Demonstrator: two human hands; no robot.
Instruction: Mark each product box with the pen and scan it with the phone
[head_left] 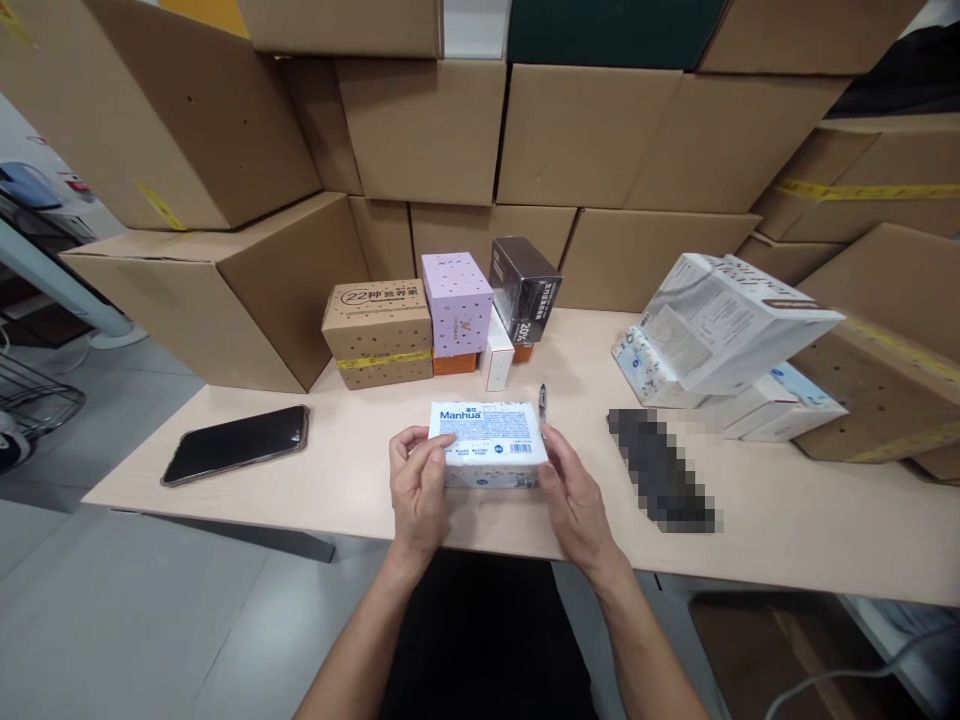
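Observation:
A white box with blue "Manhua" print is gripped at its two ends, near the front edge of the table. My left hand closes on its left end, with the fingertips on the printed face. At the right end, my right hand holds it between thumb and fingers. The printed face is turned up toward me. Just behind the box's right corner lies a dark pen. What is under the box is hidden.
Behind stand a brown carton, a purple box and a dark brown box. A phone lies left; a pixelated dark object lies right. White packages are piled farther right. Large cardboard boxes wall the back.

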